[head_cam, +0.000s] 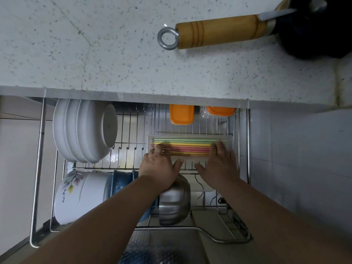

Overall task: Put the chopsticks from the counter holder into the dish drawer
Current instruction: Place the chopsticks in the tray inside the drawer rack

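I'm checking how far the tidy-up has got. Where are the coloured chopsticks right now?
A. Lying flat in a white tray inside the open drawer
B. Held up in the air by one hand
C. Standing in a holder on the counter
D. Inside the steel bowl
A: the chopsticks lie side by side in the white tray in the drawer, with the left hand and right hand resting on their ends.

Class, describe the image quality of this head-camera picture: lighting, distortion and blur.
Head view: soft, even light; wide-angle bending curves the counter edge and drawer rails; the chopsticks are sharp, the left hand's fingers slightly blurred, the bottom foreground soft.
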